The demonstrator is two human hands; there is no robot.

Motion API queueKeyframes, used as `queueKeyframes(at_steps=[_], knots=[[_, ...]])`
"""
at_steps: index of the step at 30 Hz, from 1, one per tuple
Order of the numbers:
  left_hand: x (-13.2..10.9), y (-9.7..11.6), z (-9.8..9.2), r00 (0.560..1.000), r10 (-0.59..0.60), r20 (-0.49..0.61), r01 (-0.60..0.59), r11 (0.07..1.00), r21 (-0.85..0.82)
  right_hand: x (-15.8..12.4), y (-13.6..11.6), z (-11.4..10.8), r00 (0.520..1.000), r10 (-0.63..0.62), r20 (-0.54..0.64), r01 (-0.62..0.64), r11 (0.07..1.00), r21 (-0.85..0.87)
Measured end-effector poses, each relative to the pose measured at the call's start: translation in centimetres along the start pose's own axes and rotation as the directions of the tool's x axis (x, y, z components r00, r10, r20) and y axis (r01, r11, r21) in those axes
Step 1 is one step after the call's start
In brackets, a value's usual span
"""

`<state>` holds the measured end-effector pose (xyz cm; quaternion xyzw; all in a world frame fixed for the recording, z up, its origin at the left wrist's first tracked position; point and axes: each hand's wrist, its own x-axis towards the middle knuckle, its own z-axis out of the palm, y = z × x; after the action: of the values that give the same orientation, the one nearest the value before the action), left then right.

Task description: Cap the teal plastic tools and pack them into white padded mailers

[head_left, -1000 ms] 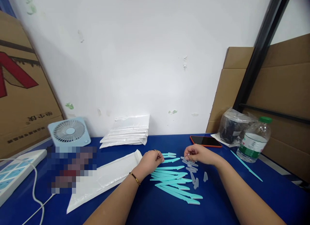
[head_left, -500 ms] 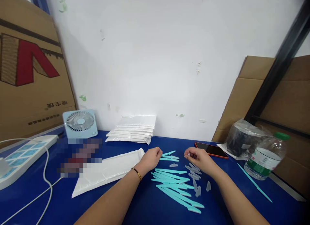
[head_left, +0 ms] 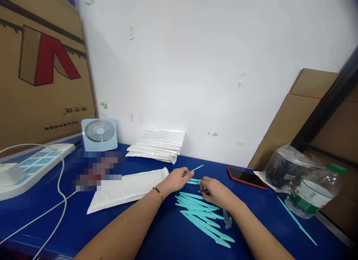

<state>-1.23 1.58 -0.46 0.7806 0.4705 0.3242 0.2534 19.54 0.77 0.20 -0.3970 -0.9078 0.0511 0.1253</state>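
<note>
My left hand (head_left: 179,179) is closed on a thin teal eyebrow razor (head_left: 198,168), whose end sticks out to the right past the fingertips. My right hand (head_left: 211,191) has its fingers pinched together just right of it, low over the table. Its fingertips hide whatever they grip. Under both hands lie a few more teal razors (head_left: 192,182). Closer to me, a loose pile of eyebrow razors (head_left: 208,230) fans out. Small translucent blade caps (head_left: 228,222) lie beside the pile, partly covered by my right forearm.
A white padded mailer (head_left: 125,189) lies left of my hands, with a stack of mailers (head_left: 156,144) behind. Around stand a fan (head_left: 100,135), a power strip (head_left: 36,166) with cables, a phone (head_left: 246,177), a bottle (head_left: 313,194) and a bagged dark item (head_left: 282,172). One razor (head_left: 298,222) lies far right.
My right hand has moved left and down, close to my left hand. A razor now sticks out of my left hand, tilted upward. The whole view has shifted slightly.
</note>
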Motion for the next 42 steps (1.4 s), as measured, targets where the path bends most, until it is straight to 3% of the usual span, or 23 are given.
queueKeyframes(at_steps=[5,10,12,15,20,22,24,29,33,37,40,42], knots=[[0.0,0.4,-0.1,0.998,0.064,0.027,-0.061,0.995,-0.084,-0.1,0.0,0.0,1.000,0.000,-0.025,0.001,0.999,0.037],[0.0,0.2,0.0,1.000,0.010,0.030,-0.006,0.993,-0.122,-0.5,0.6,-0.1,1.000,-0.002,-0.005,0.004,0.968,0.251],[0.0,0.1,0.1,0.999,0.004,0.040,0.002,0.990,-0.140,-0.7,1.3,-0.5,0.998,0.050,-0.035,-0.032,0.916,0.400],[0.1,0.0,0.2,0.997,0.000,0.073,0.011,0.988,-0.153,-1.1,2.4,-1.4,0.967,0.229,-0.115,-0.084,0.707,0.703],[0.1,0.6,-0.1,0.993,-0.021,0.115,0.041,0.985,-0.170,-1.3,2.6,-2.7,0.833,0.490,-0.257,0.108,0.312,0.944],[0.0,0.9,-0.2,0.993,-0.026,0.119,0.046,0.985,-0.169,-1.2,2.3,-2.7,0.820,0.520,-0.241,0.137,0.231,0.963],[-0.1,1.2,-0.4,0.993,-0.020,0.115,0.038,0.986,-0.160,-1.0,2.0,-2.5,0.821,0.526,-0.222,0.128,0.209,0.970],[-0.2,1.6,-0.5,0.995,0.006,0.098,0.006,0.993,-0.118,-0.8,1.4,-2.2,0.823,0.533,-0.194,0.061,0.257,0.964],[-0.1,1.4,-0.2,0.995,0.025,0.098,-0.019,0.998,-0.056,-0.5,0.7,-1.9,0.859,0.486,-0.164,-0.022,0.354,0.935],[-0.1,0.7,0.4,0.992,0.066,0.103,-0.068,0.998,0.017,-0.7,1.7,-2.0,0.895,0.426,-0.132,-0.165,0.591,0.789],[-0.1,0.1,0.7,0.997,0.054,0.056,-0.063,0.980,0.190,-1.9,4.0,-3.0,0.875,0.456,-0.160,-0.322,0.797,0.512],[-0.1,0.1,0.7,0.999,0.043,0.022,-0.048,0.950,0.308,-2.9,5.5,-3.7,0.869,0.471,-0.150,-0.406,0.854,0.325]])
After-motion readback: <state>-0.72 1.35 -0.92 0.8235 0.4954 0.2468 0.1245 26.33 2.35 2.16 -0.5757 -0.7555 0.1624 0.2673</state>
